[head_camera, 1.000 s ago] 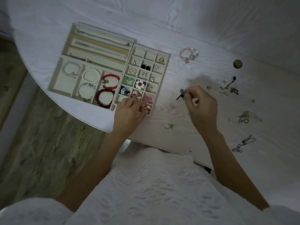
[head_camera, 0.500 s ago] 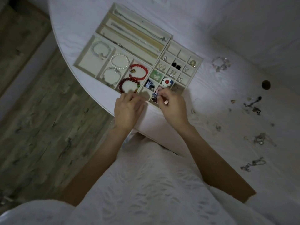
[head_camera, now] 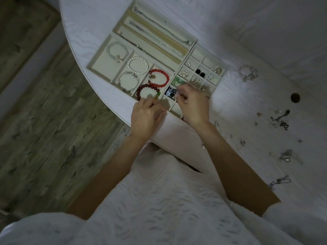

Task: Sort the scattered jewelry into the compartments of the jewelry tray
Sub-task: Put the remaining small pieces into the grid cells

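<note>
The beige jewelry tray lies on the white table, with necklaces in its long slots, bracelets such as a red bead bracelet in the wide ones, and earrings in the small squares. My right hand hovers over the near small squares, its fingertips pinched together beside a black-and-white piece. The small dark piece it carried is hidden under the fingers. My left hand curls its fingers on the tray's near edge.
Loose jewelry is scattered at the right: a clear bead bracelet, a dark cluster and two tangled chains. A round dark hole is in the tabletop. The table's curved edge drops to wooden floor at left.
My right hand carried a small dark piece from the open tabletop to the tray's near small squares. My left hand stayed at the tray's near edge. The view shifted left.
</note>
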A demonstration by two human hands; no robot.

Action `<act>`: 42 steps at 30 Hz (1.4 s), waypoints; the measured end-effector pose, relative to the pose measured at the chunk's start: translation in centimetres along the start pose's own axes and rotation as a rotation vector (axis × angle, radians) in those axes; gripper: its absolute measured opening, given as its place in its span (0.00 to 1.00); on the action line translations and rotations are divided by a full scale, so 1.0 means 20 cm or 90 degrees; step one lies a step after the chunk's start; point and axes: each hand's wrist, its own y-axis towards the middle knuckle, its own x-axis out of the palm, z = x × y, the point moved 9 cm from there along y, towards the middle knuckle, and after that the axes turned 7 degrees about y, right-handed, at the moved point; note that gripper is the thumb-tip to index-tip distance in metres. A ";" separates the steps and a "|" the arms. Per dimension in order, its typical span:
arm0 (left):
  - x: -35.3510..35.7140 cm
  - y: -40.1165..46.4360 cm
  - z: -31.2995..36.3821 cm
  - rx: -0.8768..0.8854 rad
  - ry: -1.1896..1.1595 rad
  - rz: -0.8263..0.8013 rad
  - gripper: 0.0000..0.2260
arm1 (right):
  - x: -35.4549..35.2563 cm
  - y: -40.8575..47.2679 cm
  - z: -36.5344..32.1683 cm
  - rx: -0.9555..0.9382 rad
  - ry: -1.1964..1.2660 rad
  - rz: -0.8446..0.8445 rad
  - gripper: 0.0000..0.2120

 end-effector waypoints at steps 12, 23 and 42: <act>-0.07 0.09 -0.07 0.004 0.000 0.052 0.07 | 0.03 0.07 0.01 -0.029 -0.169 0.027 0.06; -0.09 0.17 -0.06 0.028 0.002 0.048 0.07 | 0.15 0.18 -0.06 -0.235 -0.333 -0.191 0.09; -0.05 0.18 -0.08 0.020 0.018 0.026 0.13 | 0.15 0.16 0.02 -0.104 -0.128 -0.168 0.02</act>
